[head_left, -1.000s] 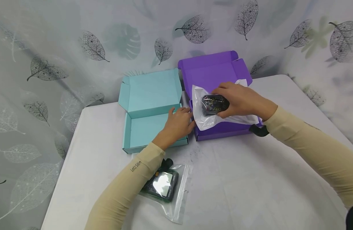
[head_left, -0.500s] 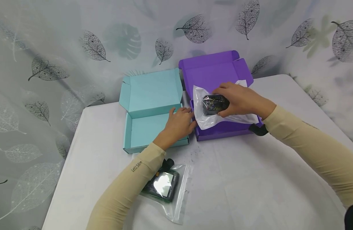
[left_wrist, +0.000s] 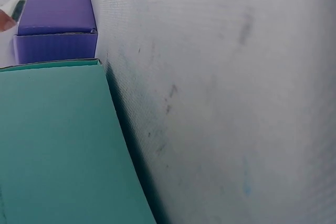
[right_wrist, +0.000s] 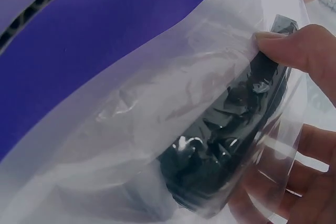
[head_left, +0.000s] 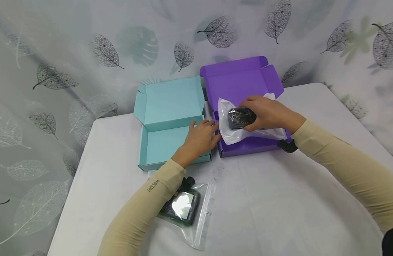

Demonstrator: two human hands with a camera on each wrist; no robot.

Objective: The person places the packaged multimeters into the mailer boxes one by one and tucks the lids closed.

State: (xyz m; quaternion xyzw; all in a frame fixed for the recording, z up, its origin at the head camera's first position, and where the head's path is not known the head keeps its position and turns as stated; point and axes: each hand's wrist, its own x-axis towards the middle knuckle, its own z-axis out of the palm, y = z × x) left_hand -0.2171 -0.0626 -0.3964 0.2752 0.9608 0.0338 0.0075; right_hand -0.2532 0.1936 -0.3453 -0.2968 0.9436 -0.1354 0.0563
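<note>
My right hand (head_left: 269, 113) grips a dark oblong device (head_left: 241, 118) inside a clear-and-white plastic bag (head_left: 227, 133), above the open purple box (head_left: 238, 151). In the right wrist view the thumb lies on one side of the bagged dark device (right_wrist: 210, 150) and the fingers on the other. What kind of device it is cannot be told. My left hand (head_left: 198, 138) rests at the right side of the open teal box (head_left: 161, 142); its fingers reach the purple box's left edge and hold nothing. The left wrist view shows the teal box (left_wrist: 63, 140) and the purple box (left_wrist: 55, 3).
A clear zip bag (head_left: 201, 227) holding a black device with a shiny screen (head_left: 182, 205) lies in front of the teal box, partly under my left forearm. Both box lids stand raised at the back, near the leaf-patterned curtain (head_left: 135, 21). A white cloth covers the table (head_left: 279, 206).
My right hand has lowered the bagged device slightly toward the purple box. My left hand stays at the box edges. The whole head view has shifted a little.
</note>
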